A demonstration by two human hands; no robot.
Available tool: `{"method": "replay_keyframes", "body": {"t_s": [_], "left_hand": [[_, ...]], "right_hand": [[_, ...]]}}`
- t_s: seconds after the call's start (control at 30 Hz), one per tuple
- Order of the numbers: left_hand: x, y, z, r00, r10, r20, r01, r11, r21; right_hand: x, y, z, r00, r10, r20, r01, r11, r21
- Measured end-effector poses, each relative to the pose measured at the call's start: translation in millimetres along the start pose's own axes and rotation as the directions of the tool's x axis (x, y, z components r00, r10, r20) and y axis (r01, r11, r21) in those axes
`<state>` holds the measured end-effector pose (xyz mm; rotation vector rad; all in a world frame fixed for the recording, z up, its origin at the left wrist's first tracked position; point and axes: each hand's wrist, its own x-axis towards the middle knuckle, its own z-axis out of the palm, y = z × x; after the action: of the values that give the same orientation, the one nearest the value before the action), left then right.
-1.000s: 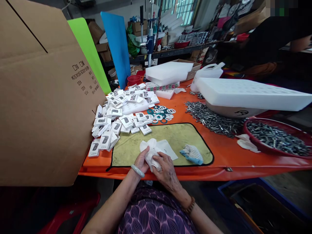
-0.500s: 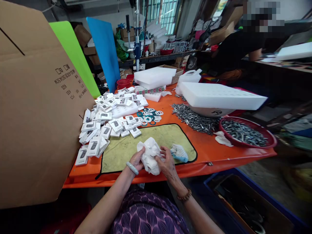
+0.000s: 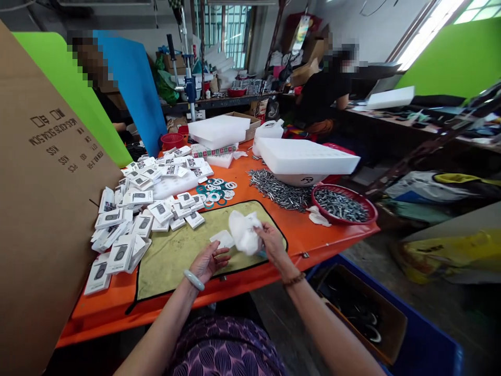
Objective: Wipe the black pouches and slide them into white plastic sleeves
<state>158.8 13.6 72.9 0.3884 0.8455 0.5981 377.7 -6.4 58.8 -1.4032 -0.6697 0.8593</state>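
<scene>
My right hand (image 3: 273,244) grips a crumpled white plastic bag (image 3: 245,232) above the yellow-green cloth (image 3: 172,263). Left of the bag, my left hand (image 3: 209,259) has its thumb and forefinger at the edge of a small translucent white sheet (image 3: 222,239) and seems to pinch it; its other fingers are loosely curled. A bluish bundle on the cloth is mostly hidden behind the bag and right hand. Beyond the cloth lie small white boxes (image 3: 160,210) in a loose pile and a heap of white and teal rings (image 3: 216,192).
A large cardboard box (image 3: 43,198) stands at the left. Many small metal parts (image 3: 276,189) lie at the back right beside a red basket (image 3: 373,213) of similar parts. White foam blocks (image 3: 309,156) rest behind. Below right sits a blue crate (image 3: 430,339). A person in black (image 3: 324,89) sits farther off.
My hands have moved apart: the right carries the bag slightly right and up, the left has drawn away with the small sheet at its fingertips. The view has turned right.
</scene>
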Motion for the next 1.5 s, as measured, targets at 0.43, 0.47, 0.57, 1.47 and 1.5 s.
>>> {"method": "replay_keyframes", "body": {"t_s": [0.43, 0.47, 0.57, 1.47, 1.5], "left_hand": [[-4.4, 9.4, -32.1, 0.946, 0.256, -0.197, -0.182, 0.927, 0.328], [-1.0, 10.3, -33.1, 0.926, 0.317, -0.204, -0.207, 0.88, 0.428], [11.2, 14.3, -33.3, 0.862, 0.475, -0.177, -0.245, 0.697, 0.674], [27.1, -13.4, -28.2, 0.873, 0.451, 0.188, -0.346, 0.299, 0.889], [26.0, -13.7, -28.6, 0.872, 0.454, 0.184, -0.347, 0.305, 0.887]], "right_hand": [[93.4, 19.3, -80.6, 0.986, -0.083, -0.146, -0.015, 0.822, -0.569], [91.3, 24.0, -79.8, 0.984, -0.101, -0.149, -0.012, 0.792, -0.611], [85.1, 28.4, -76.2, 0.976, -0.146, -0.161, -0.007, 0.719, -0.695], [38.3, 63.2, 70.6, 0.784, -0.275, 0.556, 0.607, 0.525, -0.597], [38.7, 62.4, 72.2, 0.78, -0.262, 0.569, 0.609, 0.528, -0.592]]}}
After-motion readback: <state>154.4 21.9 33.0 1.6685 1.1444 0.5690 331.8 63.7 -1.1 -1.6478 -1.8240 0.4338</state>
